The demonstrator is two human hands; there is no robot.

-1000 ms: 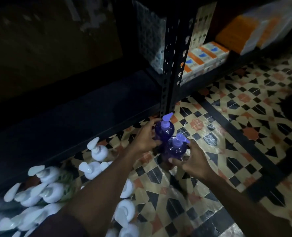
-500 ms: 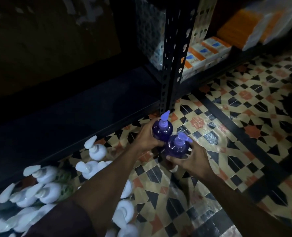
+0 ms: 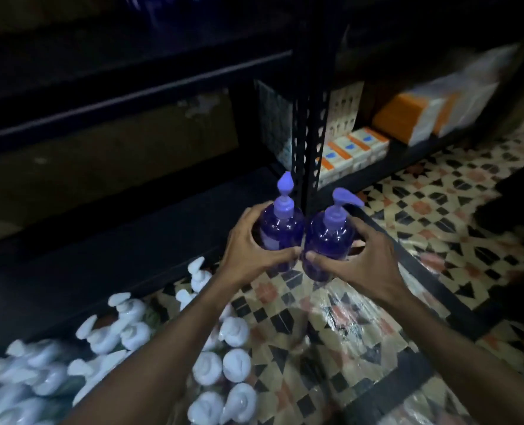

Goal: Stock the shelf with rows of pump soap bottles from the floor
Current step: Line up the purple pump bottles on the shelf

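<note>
Hands hold one purple bottle each, left hand (image 3: pixel 256 246) and right hand (image 3: pixel 366 256), upright together, likely for side-by-side shelving.

Two purple pump bottles are in view, side by side near the middle: a left purple bottle (image 3: pixel 280 230) and a right purple bottle (image 3: pixel 328 237), each with one purple pump head. Two hands are visible, one per bottle: the left hand (image 3: pixel 251 250) and the right hand (image 3: pixel 365 259). At the near left, a crowd of white pump bottles (image 3: pixel 125 348) stands on the floor; at least twenty white pump heads show, but blur and darkness prevent an exact count. One perforated black upright post (image 3: pixel 308 148) rises at the centre. On the far right lower shelf lie about four small orange-and-white boxes (image 3: pixel 351 151) and roughly three larger orange-and-white packs (image 3: pixel 432 115), blurred.
</note>
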